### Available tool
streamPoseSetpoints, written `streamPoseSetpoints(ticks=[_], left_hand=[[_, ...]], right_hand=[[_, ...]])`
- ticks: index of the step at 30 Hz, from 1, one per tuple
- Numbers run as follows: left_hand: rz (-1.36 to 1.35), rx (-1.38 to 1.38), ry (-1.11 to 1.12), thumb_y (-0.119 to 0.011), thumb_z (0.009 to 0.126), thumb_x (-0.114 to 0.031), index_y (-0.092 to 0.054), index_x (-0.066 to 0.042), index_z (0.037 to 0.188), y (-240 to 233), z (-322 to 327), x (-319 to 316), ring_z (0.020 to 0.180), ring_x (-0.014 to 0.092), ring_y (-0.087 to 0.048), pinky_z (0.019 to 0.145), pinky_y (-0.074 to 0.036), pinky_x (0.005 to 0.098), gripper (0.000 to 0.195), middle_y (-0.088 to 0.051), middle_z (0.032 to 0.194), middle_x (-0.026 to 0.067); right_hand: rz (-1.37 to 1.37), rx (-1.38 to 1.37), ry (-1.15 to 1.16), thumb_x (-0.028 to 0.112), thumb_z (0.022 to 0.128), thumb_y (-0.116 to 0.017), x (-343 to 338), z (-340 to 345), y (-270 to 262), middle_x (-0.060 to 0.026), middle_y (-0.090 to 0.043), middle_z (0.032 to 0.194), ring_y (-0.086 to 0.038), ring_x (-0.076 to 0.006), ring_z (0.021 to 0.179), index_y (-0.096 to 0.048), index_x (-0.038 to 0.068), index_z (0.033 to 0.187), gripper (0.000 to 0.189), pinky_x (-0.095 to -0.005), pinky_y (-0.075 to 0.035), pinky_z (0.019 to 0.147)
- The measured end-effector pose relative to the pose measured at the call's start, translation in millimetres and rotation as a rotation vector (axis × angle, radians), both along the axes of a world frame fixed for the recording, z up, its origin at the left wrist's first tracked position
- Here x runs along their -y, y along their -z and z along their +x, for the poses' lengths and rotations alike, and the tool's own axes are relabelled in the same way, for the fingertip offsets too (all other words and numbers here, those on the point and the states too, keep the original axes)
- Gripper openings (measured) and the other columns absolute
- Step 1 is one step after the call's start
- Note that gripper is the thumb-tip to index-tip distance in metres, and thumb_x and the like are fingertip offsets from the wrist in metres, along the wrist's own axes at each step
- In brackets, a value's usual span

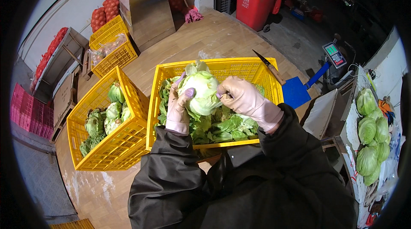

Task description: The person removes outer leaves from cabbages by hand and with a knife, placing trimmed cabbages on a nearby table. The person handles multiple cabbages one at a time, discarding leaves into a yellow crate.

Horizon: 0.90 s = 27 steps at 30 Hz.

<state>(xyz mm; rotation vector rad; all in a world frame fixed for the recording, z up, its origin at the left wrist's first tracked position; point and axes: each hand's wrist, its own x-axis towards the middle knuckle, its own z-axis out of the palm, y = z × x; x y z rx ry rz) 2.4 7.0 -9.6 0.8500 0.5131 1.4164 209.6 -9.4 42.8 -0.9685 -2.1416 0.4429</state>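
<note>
A pale green head of iceberg lettuce [204, 92] is held up over a yellow plastic crate [205, 146]. My left hand [179, 107], in a pinkish glove with a purple thumb tip, grips its left side. At the head's right edge, my right hand [242, 99] has its gloved fingers curled tightly, pinching at an outer leaf; the fingertips are partly hidden. Loose green lettuce leaves [229, 126] lie in the crate below. Across the crate's right rim rests a knife [269, 67] with a wooden handle, its dark blade pointing away from me.
Left stands another yellow crate [107, 161] with lettuce heads [114, 111]. Trimmed lettuces [367, 131] sit on the right-hand table. A blue-platform scale [295, 92] with a lit display is beyond the crate's right side. Farther off are a red wheeled bin [257, 4] and a pink mop [193, 15].
</note>
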Motion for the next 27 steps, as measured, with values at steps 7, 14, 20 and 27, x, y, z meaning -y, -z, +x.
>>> streamPoseSetpoints(ticks=[7, 14, 20, 27], left_hand=[[-0.048, 0.080, -0.061, -0.073, 0.077, -0.013, -0.035, -0.006, 0.142, -12, 4, 5, 0.116, 0.027, -0.056, 0.100, -0.047, 0.0406, 0.075, -0.052, 0.131, 0.0153], [0.129, -0.050, -0.142, -0.076, 0.074, -0.017, -0.037, -0.008, 0.142, -1, 6, -1, 0.120, 0.025, -0.051, 0.102, -0.044, 0.0389, 0.079, -0.045, 0.137, 0.0130], [0.110, -0.332, 0.048, -0.079, 0.074, -0.025, -0.041, -0.008, 0.141, 4, -12, -13, 0.128, 0.022, -0.044, 0.108, -0.036, 0.0378, 0.079, -0.043, 0.141, 0.0114], [-0.170, -0.243, 0.346, -0.080, 0.075, -0.034, -0.026, -0.010, 0.149, -21, -19, 1, 0.126, 0.025, -0.048, 0.104, -0.040, 0.0379, 0.095, -0.042, 0.142, 0.0139]], right_hand=[[-0.091, -0.108, 0.155, 0.007, 0.085, -0.064, 14, 2, 23, -0.0094, -0.063, 0.094, -0.062, -0.0214, 0.082, -0.056, 0.004, 0.090, 0.010, -0.0346, -0.053, 0.072], [-1.081, -1.257, 0.061, 0.041, 0.091, -0.064, 3, -26, 23, -0.0177, -0.052, 0.124, -0.057, -0.0253, 0.110, -0.040, 0.001, 0.133, 0.062, -0.0449, -0.056, 0.074], [-0.992, -1.149, 0.418, 0.031, 0.094, -0.062, -3, -26, 26, -0.0064, -0.061, 0.104, -0.061, -0.0175, 0.092, -0.054, 0.005, 0.113, 0.033, -0.0366, -0.052, 0.072], [-0.208, -0.743, 0.411, 0.006, 0.085, -0.067, -9, -20, 47, -0.0047, -0.056, 0.078, -0.055, -0.0122, 0.075, -0.052, 0.004, 0.083, 0.015, -0.0275, -0.047, 0.065]])
